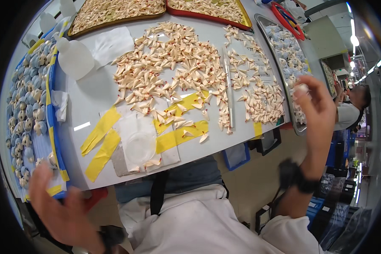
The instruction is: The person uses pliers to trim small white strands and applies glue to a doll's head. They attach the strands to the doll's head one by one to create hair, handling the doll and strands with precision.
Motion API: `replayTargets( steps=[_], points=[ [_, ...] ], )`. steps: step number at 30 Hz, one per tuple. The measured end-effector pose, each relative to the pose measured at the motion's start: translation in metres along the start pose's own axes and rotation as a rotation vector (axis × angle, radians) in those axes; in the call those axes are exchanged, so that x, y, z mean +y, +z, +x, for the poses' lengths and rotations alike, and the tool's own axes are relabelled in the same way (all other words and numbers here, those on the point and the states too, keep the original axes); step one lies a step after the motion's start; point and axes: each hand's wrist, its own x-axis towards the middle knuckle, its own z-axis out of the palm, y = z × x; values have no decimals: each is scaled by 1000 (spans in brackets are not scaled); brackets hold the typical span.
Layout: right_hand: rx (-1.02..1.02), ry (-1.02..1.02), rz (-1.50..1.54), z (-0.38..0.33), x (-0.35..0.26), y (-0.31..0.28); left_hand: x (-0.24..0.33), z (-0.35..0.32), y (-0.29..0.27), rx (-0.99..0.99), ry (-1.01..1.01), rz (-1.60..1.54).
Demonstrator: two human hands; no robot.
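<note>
At the lower left, my left hand (57, 207) is beside the near end of a blue-edged tray (57, 139) of small blue-and-cream round figure parts (27, 99). Its fingers are apart and somewhat blurred, with nothing visible between them. Raised on the right, my right hand (317, 101) pinches a small pale piece (302, 88), partly hidden by the fingertips. That hand is by the edge of a metal tray (293, 111) holding more blue-and-cream parts. Between the hands, many small cream cone-shaped pieces with red tips (178, 63) lie loose on the white table (93, 131).
A white squeeze bottle (75, 59) stands by the left tray. Yellow tape strips (101, 154) and a round clear dish (139, 148) are near the front edge. A metal ruler-like strip (228, 89) divides the pieces. Two full trays (118, 23) (216, 19) are at the back; another person (349, 110) is at the right.
</note>
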Motion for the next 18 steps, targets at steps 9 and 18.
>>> replayTargets(
  steps=[9,18],
  points=[
    [-129,-187,-112,23,42,-21,-40,35,-24,-489,-33,580],
    [-381,-193,-307,40,19,36,-57,51,-45,-467,-134,345]
  ],
)
